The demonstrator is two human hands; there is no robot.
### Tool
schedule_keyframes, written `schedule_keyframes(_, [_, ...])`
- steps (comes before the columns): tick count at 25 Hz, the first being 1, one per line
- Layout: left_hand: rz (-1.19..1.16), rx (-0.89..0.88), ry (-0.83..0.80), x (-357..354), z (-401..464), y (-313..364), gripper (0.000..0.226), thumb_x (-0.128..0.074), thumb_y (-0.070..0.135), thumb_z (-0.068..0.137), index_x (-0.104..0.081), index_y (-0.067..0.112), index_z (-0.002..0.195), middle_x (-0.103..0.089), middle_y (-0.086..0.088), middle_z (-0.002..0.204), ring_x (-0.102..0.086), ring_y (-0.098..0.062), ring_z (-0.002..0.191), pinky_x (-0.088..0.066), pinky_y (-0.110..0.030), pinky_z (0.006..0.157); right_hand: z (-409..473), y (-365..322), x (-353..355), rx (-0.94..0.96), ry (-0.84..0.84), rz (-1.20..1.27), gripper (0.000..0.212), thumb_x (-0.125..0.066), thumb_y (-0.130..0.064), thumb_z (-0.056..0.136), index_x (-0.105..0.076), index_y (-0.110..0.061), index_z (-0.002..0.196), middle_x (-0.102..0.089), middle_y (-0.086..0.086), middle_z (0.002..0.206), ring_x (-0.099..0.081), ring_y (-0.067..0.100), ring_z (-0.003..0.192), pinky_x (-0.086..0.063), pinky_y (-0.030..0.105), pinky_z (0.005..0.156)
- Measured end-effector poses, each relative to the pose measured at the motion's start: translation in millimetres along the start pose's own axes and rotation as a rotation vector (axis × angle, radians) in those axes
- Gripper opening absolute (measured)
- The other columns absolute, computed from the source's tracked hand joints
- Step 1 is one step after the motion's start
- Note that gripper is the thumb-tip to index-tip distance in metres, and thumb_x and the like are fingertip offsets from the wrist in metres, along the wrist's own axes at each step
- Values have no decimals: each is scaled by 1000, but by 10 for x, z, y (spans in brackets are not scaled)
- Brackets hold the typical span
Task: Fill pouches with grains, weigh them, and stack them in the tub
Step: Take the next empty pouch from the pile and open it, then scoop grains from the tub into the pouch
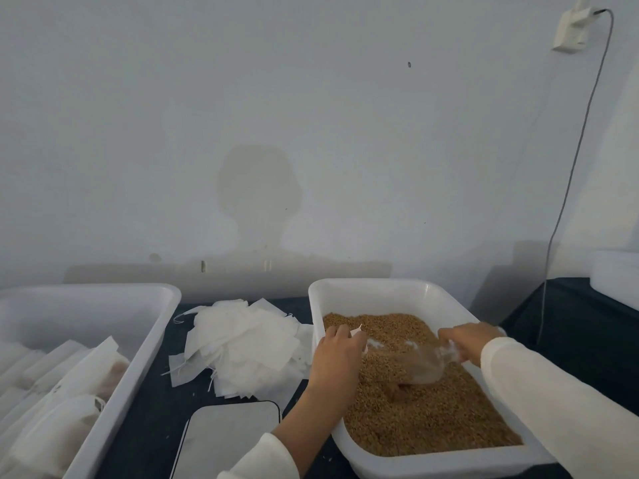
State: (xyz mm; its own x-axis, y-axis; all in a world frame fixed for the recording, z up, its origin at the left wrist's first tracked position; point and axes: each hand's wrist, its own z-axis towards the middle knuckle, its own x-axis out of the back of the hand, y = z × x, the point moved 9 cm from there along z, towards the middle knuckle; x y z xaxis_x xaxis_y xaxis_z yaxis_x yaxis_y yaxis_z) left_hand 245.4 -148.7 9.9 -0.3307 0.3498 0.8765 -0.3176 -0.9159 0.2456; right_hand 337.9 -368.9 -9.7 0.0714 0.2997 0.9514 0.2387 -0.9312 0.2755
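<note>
Behind everything stands a pale wall (311,115), with a cable (567,188) hanging down it from a socket at the upper right. Below it runs the dark surface (152,420), laid out so the work passes from my right to my left.

On my left sits the big white tub (162,326), already part filled with stuffed pouches (62,420) leaning in rows; I judge several rounds are done. On my right is the grain tub (387,288), close enough that I can scoop without reaching. The brown grains (432,413) fill it to well below the rim, heaped toward my side.

Between the two tubs lies a loose pile of empty pouches (242,344) with their drawstrings trailing, and nearer me the flat scale (231,433), placed where a filled pouch passes on its way left.

My right hand (470,340) has its fingers curled round the handle of a clear scoop (422,368), whose mouth is dug down into the grain. My left hand (337,354) hovers over the tub's near-left corner, fingers pinching an empty pouch (358,335) (only a white corner shows past my knuckles) right beside the scoop, so any spill should fall back into the tub. I'd say this is the filling step, with weighing and stacking to follow.
</note>
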Motion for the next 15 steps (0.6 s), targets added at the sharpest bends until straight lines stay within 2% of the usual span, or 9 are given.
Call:
schedule_keyframes(1, [4,1,0,-1,-2,10,32,-55,0,89,-52,14,117,-52,-6,120,-43,-20,112,-39,-30,96,31,-49,-20,10,32,20,18,-47,-27,92,-52,-37,107,-62,-9,87,-55,10,79,-43,23,76])
schedule_keyframes(3, [13,0,-2,1,-7,26,34,-54,-1,89,-50,13,120,-51,-7,121,-43,-22,113,-39,-30,96,113,-158,-37,56,76,30,26,-50,-28,92,-53,-33,117,-63,-3,102,-60,13,88,-48,23,82])
schedule_keyframes(5, [25,0,-10,-2,-10,34,36,-54,-2,88,-49,12,122,-50,-9,122,-42,-23,114,-39,-32,97,136,-238,-89,110,71,-26,26,-45,-29,96,-54,-28,120,-61,2,108,-59,18,94,-45,24,85])
schedule_keyframes(6, [27,3,-13,-8,-12,29,37,-54,-2,88,-48,12,122,-50,-9,123,-42,-23,115,-39,-32,97,153,-281,-128,133,50,-19,22,-45,-29,96,-57,-27,114,-61,4,105,-57,19,92,-43,25,84])
schedule_keyframes(8, [16,12,-8,-1,-13,11,38,-55,0,89,-48,13,124,-49,-8,124,-42,-23,116,-38,-32,99,94,-302,-134,122,78,12,13,-54,-31,88,-65,-23,88,-69,9,99,-62,27,94,-47,33,88])
schedule_keyframes(10, [-4,4,2,7,-16,16,36,-55,1,90,-50,14,123,-50,-8,123,-42,-22,116,-39,-31,98,18,-211,-134,69,105,154,14,-62,-27,81,-66,-16,74,-70,13,100,-63,31,95,-48,38,91])
schedule_keyframes(12, [-39,-2,17,-3,-12,-1,29,-54,4,92,-54,15,119,-52,-6,119,-44,-21,113,-39,-29,94,-161,-155,-27,71,120,202,9,-63,-13,84,-61,-19,78,-66,6,106,-61,20,87,-47,29,81])
schedule_keyframes(13, [-63,2,27,-8,-8,-18,24,-53,7,93,-57,16,115,-53,-5,116,-45,-20,111,-39,-27,91,-226,-144,17,121,94,260,22,-61,-7,86,-57,-28,82,-63,-3,106,-58,13,88,-44,21,78])
schedule_keyframes(15, [-111,7,28,-24,6,-44,17,-55,13,94,-62,18,109,-55,-2,112,-47,-17,107,-40,-25,88,-370,-62,181,132,63,420,34,-59,-2,87,-52,-36,85,-59,-14,102,-56,9,97,-41,19,83])
